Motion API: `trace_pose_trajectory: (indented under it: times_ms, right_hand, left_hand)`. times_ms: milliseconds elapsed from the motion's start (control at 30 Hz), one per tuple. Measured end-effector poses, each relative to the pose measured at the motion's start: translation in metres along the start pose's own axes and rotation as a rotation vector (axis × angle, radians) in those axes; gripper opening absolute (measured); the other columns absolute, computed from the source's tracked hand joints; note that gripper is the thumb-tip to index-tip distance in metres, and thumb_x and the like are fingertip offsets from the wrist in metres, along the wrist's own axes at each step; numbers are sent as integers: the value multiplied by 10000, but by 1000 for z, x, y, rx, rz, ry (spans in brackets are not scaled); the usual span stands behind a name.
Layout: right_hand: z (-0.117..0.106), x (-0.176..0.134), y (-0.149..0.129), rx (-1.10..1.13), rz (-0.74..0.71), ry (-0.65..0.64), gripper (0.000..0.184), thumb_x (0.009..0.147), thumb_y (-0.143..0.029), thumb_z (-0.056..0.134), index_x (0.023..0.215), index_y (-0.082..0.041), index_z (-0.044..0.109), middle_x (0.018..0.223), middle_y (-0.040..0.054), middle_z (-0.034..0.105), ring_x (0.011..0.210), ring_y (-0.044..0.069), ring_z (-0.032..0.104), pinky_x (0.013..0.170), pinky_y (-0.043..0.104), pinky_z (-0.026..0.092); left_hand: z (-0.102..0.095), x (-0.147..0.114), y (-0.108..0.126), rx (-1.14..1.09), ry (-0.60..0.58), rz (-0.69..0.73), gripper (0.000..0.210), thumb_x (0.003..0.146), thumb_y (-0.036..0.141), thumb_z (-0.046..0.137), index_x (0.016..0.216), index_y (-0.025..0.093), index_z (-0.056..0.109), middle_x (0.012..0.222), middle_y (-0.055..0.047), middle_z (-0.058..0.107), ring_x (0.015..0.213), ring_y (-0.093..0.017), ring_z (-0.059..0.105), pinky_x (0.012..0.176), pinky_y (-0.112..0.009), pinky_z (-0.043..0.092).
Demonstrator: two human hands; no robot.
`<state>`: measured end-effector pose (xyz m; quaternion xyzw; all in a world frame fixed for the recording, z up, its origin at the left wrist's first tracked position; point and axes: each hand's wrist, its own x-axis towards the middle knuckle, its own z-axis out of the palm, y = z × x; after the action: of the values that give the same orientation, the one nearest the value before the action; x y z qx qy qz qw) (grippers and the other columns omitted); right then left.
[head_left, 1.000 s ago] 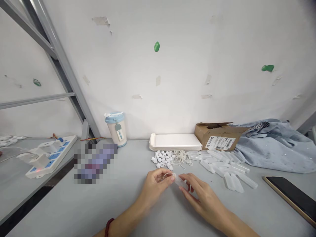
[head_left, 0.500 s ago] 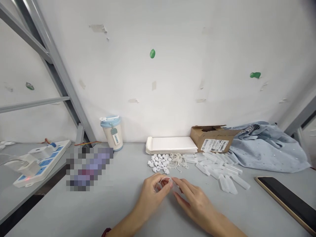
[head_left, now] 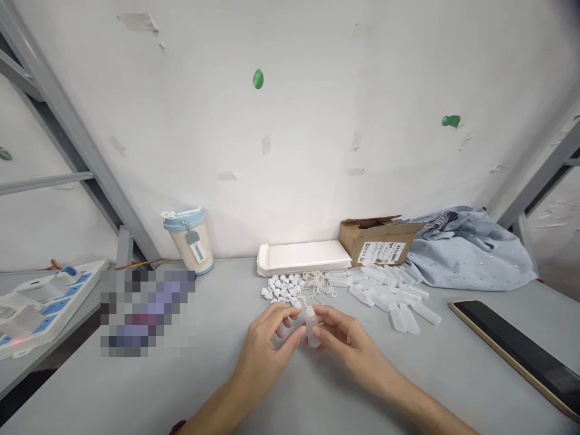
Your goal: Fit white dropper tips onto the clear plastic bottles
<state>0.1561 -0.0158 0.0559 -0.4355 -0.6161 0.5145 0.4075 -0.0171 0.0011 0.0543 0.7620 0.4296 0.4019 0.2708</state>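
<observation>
A small translucent plastic bottle [head_left: 312,329] stands roughly upright between my hands, its top whitish. My right hand [head_left: 351,344] is closed on it, thumb in front and fingers around its right side and behind. At the bottle's left is my left hand [head_left: 267,344], fingers curved and apart from the thumb. Its thumb tip is at the bottle's side; whether it touches, I cannot tell. Just beyond lie a pile of white caps [head_left: 283,289] and a tangle of off-white cords [head_left: 318,285]. Several more translucent bottles [head_left: 397,317] are scattered to the right.
A stack of white boxes [head_left: 308,255] and an open cardboard box [head_left: 385,241] stand against the wall. Blue cloth [head_left: 466,260] lies behind a phone [head_left: 516,353] at right. A cup [head_left: 193,244], a blurred-out purple item [head_left: 154,308] and a power strip [head_left: 54,308] are at left.
The bottle now stands upright, held by my right hand. My left fingers, earlier pinching by a white loop, have spread apart. The view has shifted slightly.
</observation>
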Motion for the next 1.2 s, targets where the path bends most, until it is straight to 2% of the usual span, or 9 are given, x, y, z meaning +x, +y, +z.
trace_pose_trajectory:
  times_ms: [100, 167, 267, 367, 733, 967, 1100, 1200]
  right_hand:
    - [-2, 3, -3, 204, 18, -60, 371, 816, -400, 581, 1114, -179, 590, 851, 51, 651, 738, 161, 582, 752, 330, 457]
    - [-4, 4, 0, 328, 41, -99, 353, 810, -374, 603, 1105, -180, 601, 906, 69, 660, 771, 165, 597, 783, 336, 445]
    - [-8, 5, 6, 466, 78, -145, 343, 817, -340, 604, 1120, -180, 600, 979, 92, 660, 839, 188, 627, 830, 355, 429]
    - [-12, 6, 7, 517, 90, -183, 339, 816, -326, 609, 1119, -174, 606, 1022, 109, 653, 872, 204, 637, 847, 368, 421]
    - [-11, 5, 3, 579, 170, -273, 304, 804, -297, 626, 1070, -151, 622, 982, 99, 657, 892, 193, 632, 851, 329, 427]
    - [-6, 2, 3, 511, 161, -285, 310, 795, -374, 626, 1008, -148, 628, 913, 80, 646, 851, 183, 621, 834, 336, 440]
    - [-4, 1, 2, 445, 152, -286, 268, 792, -365, 636, 948, -147, 641, 825, 44, 622, 752, 145, 595, 724, 280, 461]
    - [-3, 0, 2, 440, 179, -280, 274, 788, -368, 638, 948, -146, 647, 806, 38, 620, 676, 118, 576, 649, 242, 460]
  left_hand:
    - [-1, -2, 1, 102, 24, 103, 183, 814, 188, 544, 991, 212, 581, 975, -56, 624, 767, -172, 587, 651, -278, 499]
    - [-2, -4, 1, 143, 10, 186, 226, 812, 182, 552, 1037, 208, 558, 1046, -74, 601, 885, -199, 588, 728, -300, 511]
    - [-2, -7, -1, 210, -63, 304, 388, 797, 192, 593, 1168, 209, 479, 1191, -98, 537, 1095, -241, 512, 907, -369, 466]
    - [0, -9, -5, 270, -125, 334, 495, 801, 185, 594, 1253, 221, 396, 1274, -108, 480, 1172, -257, 455, 964, -417, 432]
    - [2, -9, 0, 224, -109, 350, 489, 788, 193, 614, 1239, 207, 424, 1258, -113, 502, 1174, -255, 456, 970, -423, 429]
    - [1, -9, 6, 228, -157, 323, 449, 778, 132, 610, 1194, 211, 459, 1174, -81, 551, 1102, -235, 483, 927, -398, 451]
    - [0, -9, 10, 250, -204, 303, 408, 751, 127, 634, 1129, 207, 504, 1138, -64, 564, 1073, -230, 482, 902, -373, 457]
    - [-1, -8, 14, 260, -190, 299, 382, 720, 117, 639, 1076, 206, 536, 1078, -60, 593, 1036, -242, 497, 872, -381, 463]
